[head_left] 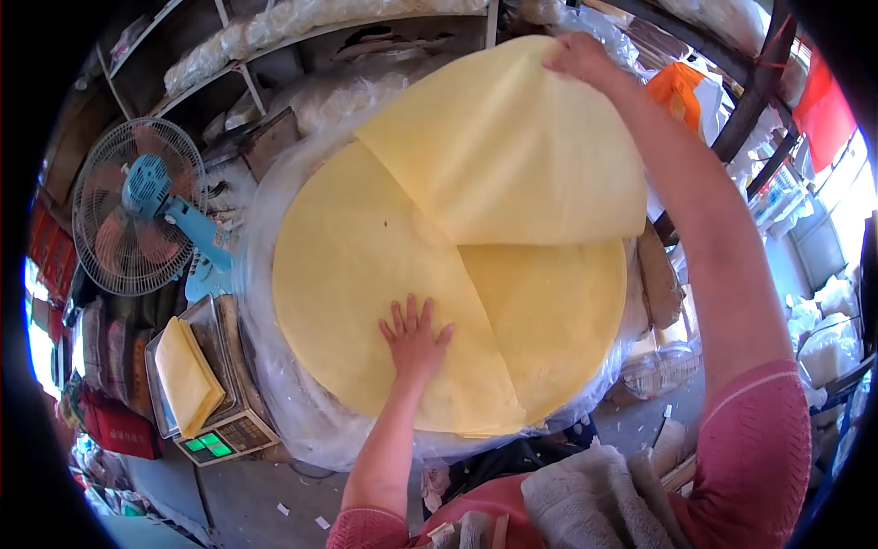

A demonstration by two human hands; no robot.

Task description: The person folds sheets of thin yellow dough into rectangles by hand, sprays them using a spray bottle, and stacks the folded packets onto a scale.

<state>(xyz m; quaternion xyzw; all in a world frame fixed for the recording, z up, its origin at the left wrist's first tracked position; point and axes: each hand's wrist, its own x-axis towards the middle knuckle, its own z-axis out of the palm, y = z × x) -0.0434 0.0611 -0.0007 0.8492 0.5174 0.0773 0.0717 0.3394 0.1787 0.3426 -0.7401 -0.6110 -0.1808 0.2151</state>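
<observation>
A broad pile of thin, round yellow sheets [347, 274], like very large pancakes, lies on clear plastic wrap [311, 430]. My left hand [416, 343] rests flat on the pile, fingers spread, left of a straight edge that crosses it. At the far right, my right hand [585, 62] pinches the edge of a lifted yellow sheet [540, 156]. This sheet rises from the middle of the pile and hangs in soft creases, with its lower fold over the right side. A small dark spot marks the pile's upper left.
To the left stands a blue fan [146, 188]. Below it, a scale [233, 435] with a green lit display carries a folded yellow stack [187, 375]. Shelves [302, 41] with plastic-wrapped goods line the back. White plastic bags [828, 343] lie at the right.
</observation>
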